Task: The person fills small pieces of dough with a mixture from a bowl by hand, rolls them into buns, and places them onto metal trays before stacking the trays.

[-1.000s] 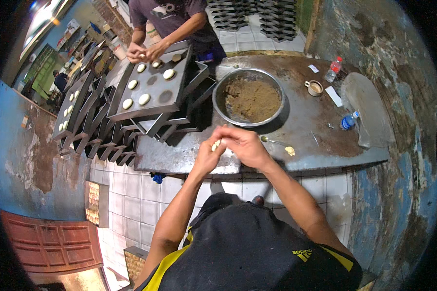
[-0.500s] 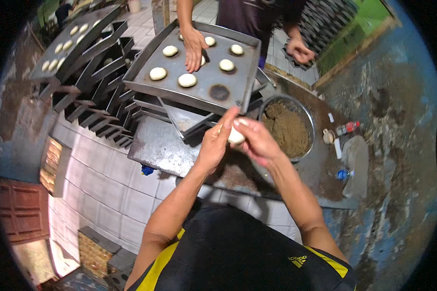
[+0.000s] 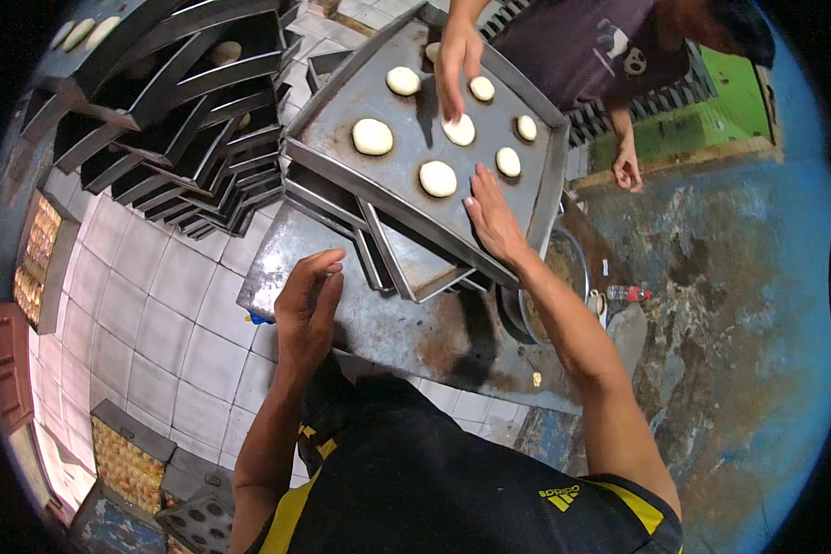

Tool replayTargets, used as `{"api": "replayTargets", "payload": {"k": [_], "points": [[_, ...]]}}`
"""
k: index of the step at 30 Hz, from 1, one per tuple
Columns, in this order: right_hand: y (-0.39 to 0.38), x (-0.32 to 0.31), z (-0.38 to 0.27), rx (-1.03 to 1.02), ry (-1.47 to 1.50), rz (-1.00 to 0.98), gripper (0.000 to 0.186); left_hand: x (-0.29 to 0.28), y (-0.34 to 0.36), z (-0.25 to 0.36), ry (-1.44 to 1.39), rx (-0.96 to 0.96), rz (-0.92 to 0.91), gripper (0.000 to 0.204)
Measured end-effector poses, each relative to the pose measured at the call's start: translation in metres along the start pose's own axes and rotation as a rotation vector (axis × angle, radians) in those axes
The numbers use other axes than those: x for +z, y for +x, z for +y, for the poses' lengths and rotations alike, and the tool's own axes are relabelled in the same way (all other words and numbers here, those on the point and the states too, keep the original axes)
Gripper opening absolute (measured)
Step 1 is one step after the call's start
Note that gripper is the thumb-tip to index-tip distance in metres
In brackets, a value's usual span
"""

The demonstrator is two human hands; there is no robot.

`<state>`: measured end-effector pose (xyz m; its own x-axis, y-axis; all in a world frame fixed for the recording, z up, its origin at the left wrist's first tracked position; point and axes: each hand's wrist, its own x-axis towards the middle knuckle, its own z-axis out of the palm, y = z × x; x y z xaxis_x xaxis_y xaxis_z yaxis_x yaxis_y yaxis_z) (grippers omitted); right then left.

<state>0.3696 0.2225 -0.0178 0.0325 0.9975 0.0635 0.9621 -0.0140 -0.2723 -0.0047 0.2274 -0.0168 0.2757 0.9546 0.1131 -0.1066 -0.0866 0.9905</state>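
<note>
Reaching flat, right hand (image 3: 495, 220) touches tray (image 3: 342, 148) (left hand (image 3: 309, 309) hovers, curled).

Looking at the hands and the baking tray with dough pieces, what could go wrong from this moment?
1. The baking tray lies tilted on stacked trays and overhangs them; pressure from the right hand on its edge might tip it.
2. A co-worker's hand works on the same tray; the hands could bump and squash a dough piece.

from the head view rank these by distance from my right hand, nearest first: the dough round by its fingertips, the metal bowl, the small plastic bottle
From the right hand:
1. Dough round, on the tray just beyond the fingertips.
2. Metal bowl, under the forearm, partly hidden by the tray.
3. Small plastic bottle, lying on the table past the bowl.
</note>
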Motion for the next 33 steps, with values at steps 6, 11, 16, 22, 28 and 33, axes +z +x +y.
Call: {"api": "replayTargets", "payload": {"k": [6,11,16,22,28,33], "points": [[0.043,-0.061,-0.007,0.400,0.796,-0.260,0.081,0.029,0.026,0.023,0.039,0.126,-0.120,0.027],[0.014,-0.012,0.010,0.084,-0.071,-0.096,0.074,0.067,0.033,0.035,0.271,0.347,-0.225,0.036],[-0.004,-0.129,0.056,0.240,1.031,0.150,0.068,0.117,0.045,0.040,0.780,0.626,-0.399,0.057],[-0.163,-0.166,0.185,0.544,0.850,0.455,0.040,0.154,0.045,0.013,0.954,0.665,-0.449,0.038],[-0.267,-0.020,0.280,0.749,0.291,0.549,0.027,0.115,-0.058,0.040,1.030,0.638,-0.531,0.043],[-0.241,0.021,0.306,0.489,-0.006,0.404,0.028,0.117,-0.096,0.055,1.046,0.473,-0.586,0.052]]}}
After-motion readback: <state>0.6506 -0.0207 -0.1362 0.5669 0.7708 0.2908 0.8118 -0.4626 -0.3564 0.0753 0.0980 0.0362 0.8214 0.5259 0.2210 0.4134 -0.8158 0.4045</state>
